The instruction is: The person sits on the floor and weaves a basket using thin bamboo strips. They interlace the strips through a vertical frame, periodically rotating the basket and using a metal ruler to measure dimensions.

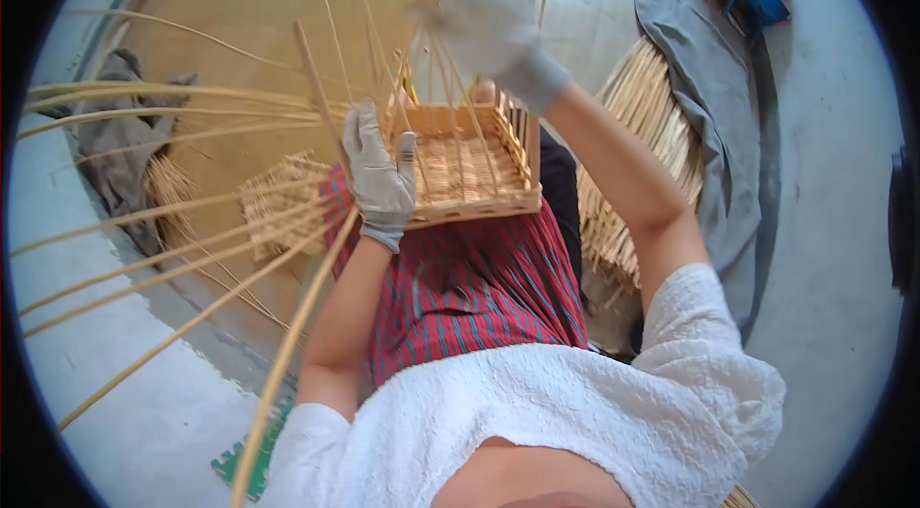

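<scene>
nearest the camera, a white top (537, 403) is shown, worn by the person at work; beyond it, a red striped cloth (470, 307) is spread over the lap. the part-woven basket (474, 209) is seen in front of the body, apparently supported at the knees, its open side turned upward. its left side is met by the gloved left hand (380, 177), whose fingers are extended close together and whose thumb is set apart; a firm grasp cannot be confirmed. the gloved right hand (479, 24) is raised over the far side of the basket and is badly blurred, so that neither its opening nor anything held in it can be told. long canes (192, 89) are fanned out to the left, and thinner canes (331, 19) are stood up at the far side. several faults may be anticipated. should pressure from the left hand be lost, the basket could be tilted on the soft, uneven cloth and its walls drawn out of square. if the left canes are caught by the forearm or against the floor (824, 220), they could be bent, cracked or levered loose. among the crowded far canes, the wrong one could be caught by the right hand, or a springy end could be flicked toward the face.
</scene>
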{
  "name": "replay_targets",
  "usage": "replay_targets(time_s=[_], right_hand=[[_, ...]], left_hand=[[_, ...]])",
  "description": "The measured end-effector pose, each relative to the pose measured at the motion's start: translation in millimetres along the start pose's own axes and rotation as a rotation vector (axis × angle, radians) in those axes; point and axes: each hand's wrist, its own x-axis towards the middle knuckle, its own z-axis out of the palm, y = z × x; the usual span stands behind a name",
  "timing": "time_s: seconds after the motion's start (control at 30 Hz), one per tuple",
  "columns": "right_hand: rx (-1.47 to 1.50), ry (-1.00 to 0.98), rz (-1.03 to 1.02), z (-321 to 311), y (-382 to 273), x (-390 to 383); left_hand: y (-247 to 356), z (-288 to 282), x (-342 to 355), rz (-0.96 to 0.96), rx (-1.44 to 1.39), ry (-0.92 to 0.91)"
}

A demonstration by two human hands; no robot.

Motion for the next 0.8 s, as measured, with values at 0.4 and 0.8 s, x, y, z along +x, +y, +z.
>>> replay_targets(time_s=[0.4, 0.8], right_hand=[[1.418, 0.172, 1.384, -40, -28, -270], [1.636, 0.020, 1.258, -44, -9, -271]], left_hand=[[58, 35, -79, 0.226, -0.035, -0.557], [63, 38, -34, 0.081, -0.105, -0.962]])
